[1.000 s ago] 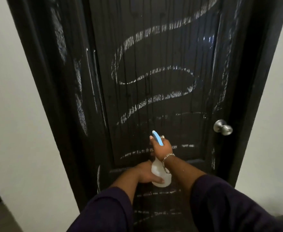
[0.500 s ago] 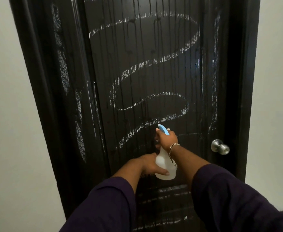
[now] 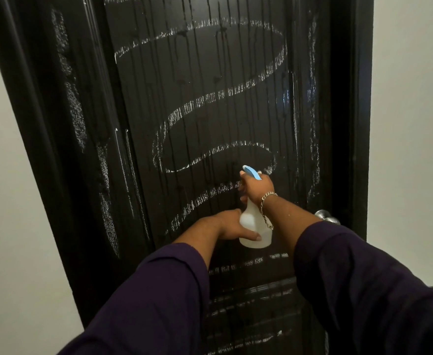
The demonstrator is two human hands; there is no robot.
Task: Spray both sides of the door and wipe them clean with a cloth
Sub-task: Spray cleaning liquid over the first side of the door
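A black door (image 3: 210, 98) fills the view, scrawled with white chalk loops and streaked with wet drips. In front of its middle panel I hold a white spray bottle (image 3: 252, 226) with a blue trigger head (image 3: 251, 172), nozzle toward the door. My right hand (image 3: 257, 188) grips the bottle's neck and trigger. My left hand (image 3: 232, 226) holds the bottle's body from the left, thumb across its front. No cloth is in view.
A silver door knob (image 3: 324, 216) shows at the door's right edge, partly hidden behind my right forearm. The black door frame (image 3: 358, 124) runs down the right side. White walls (image 3: 415, 124) stand on both sides of the door.
Both hands and the bottle have risen up the door panel, and my view has tilted upward. The knob has come to sit behind my right forearm.
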